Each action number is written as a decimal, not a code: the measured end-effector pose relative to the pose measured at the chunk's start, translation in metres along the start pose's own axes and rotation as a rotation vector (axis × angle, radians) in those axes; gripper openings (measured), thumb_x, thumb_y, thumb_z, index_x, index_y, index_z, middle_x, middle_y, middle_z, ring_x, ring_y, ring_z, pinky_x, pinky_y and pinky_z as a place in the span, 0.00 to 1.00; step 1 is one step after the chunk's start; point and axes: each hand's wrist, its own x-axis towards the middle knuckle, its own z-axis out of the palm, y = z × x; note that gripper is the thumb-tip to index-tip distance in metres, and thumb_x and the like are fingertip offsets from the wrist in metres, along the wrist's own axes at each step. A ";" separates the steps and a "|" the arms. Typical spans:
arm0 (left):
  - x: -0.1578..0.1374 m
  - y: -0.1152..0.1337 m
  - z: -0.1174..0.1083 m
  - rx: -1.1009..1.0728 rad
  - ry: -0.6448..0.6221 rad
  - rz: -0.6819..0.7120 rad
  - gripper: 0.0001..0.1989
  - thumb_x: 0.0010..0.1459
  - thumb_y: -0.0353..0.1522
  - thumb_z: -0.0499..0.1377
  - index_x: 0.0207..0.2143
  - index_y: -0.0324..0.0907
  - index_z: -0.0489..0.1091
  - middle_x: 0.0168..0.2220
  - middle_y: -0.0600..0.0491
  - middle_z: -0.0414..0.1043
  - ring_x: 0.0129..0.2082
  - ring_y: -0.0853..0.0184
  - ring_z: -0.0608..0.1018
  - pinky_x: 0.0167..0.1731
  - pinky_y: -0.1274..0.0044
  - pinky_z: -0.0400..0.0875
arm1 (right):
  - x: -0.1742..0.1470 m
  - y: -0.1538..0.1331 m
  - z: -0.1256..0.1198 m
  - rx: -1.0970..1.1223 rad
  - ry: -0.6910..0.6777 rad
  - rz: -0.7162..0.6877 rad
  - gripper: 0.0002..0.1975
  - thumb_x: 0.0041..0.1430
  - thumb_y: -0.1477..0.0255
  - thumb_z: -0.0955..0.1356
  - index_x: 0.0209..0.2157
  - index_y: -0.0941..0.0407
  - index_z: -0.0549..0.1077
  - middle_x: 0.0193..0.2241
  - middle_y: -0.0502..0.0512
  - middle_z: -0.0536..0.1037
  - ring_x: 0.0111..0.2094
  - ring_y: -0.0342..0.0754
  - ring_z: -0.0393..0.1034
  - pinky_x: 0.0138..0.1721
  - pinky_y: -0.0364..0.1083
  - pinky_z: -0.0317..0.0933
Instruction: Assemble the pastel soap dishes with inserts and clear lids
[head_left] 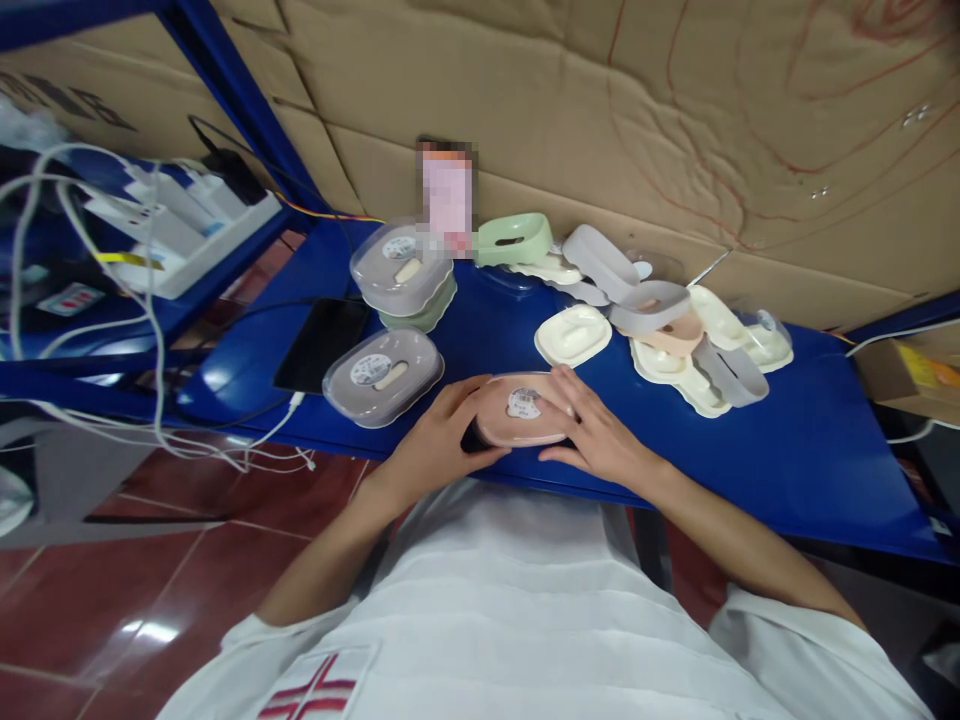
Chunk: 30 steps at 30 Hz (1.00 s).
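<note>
White shirt (510,610) nearest, both hands (435,440) (607,435) clasp pink box (506,425) near gray box (411,385), cream tray (574,335).

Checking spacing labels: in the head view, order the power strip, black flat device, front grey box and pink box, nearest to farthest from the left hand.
1. Pink box: touching the left hand, on its right.
2. Front grey box: just left.
3. Black flat device: farther left.
4. Power strip: far left.
</note>
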 end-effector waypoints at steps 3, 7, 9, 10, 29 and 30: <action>-0.012 0.005 -0.015 0.077 0.154 0.027 0.39 0.63 0.40 0.71 0.71 0.50 0.58 0.65 0.43 0.70 0.64 0.51 0.76 0.64 0.59 0.75 | -0.001 0.001 -0.002 0.042 0.046 -0.038 0.58 0.68 0.61 0.74 0.79 0.47 0.29 0.80 0.73 0.37 0.79 0.68 0.38 0.71 0.72 0.58; -0.035 -0.004 -0.050 0.275 0.437 -0.102 0.41 0.57 0.43 0.74 0.68 0.48 0.63 0.62 0.41 0.71 0.63 0.44 0.76 0.63 0.51 0.73 | -0.002 0.004 -0.004 0.042 0.031 0.017 0.55 0.70 0.63 0.73 0.80 0.46 0.30 0.79 0.74 0.40 0.79 0.69 0.43 0.69 0.72 0.60; -0.043 -0.017 -0.063 0.326 0.520 -0.172 0.43 0.56 0.43 0.74 0.69 0.48 0.61 0.63 0.40 0.69 0.65 0.43 0.73 0.65 0.48 0.70 | -0.002 0.006 -0.004 0.041 -0.006 0.058 0.52 0.71 0.63 0.72 0.80 0.46 0.33 0.79 0.74 0.44 0.78 0.69 0.45 0.69 0.73 0.61; -0.046 -0.023 -0.067 0.333 0.533 -0.196 0.43 0.56 0.43 0.74 0.69 0.48 0.60 0.64 0.39 0.67 0.65 0.43 0.72 0.65 0.48 0.69 | -0.002 0.007 -0.004 0.043 -0.026 0.075 0.51 0.72 0.63 0.71 0.80 0.46 0.34 0.79 0.74 0.45 0.78 0.69 0.46 0.69 0.72 0.61; -0.061 -0.032 -0.046 0.373 0.580 -0.423 0.59 0.55 0.45 0.76 0.77 0.44 0.43 0.71 0.34 0.55 0.71 0.37 0.63 0.70 0.41 0.58 | -0.002 0.032 -0.003 -0.109 -0.081 0.357 0.36 0.78 0.56 0.62 0.78 0.54 0.50 0.74 0.70 0.61 0.76 0.67 0.53 0.72 0.73 0.50; -0.062 -0.033 -0.045 0.368 0.568 -0.427 0.61 0.54 0.44 0.76 0.77 0.44 0.42 0.71 0.34 0.54 0.72 0.36 0.62 0.71 0.42 0.57 | -0.002 0.032 -0.003 -0.116 -0.085 0.358 0.35 0.78 0.56 0.62 0.77 0.54 0.52 0.73 0.70 0.63 0.75 0.67 0.55 0.71 0.73 0.50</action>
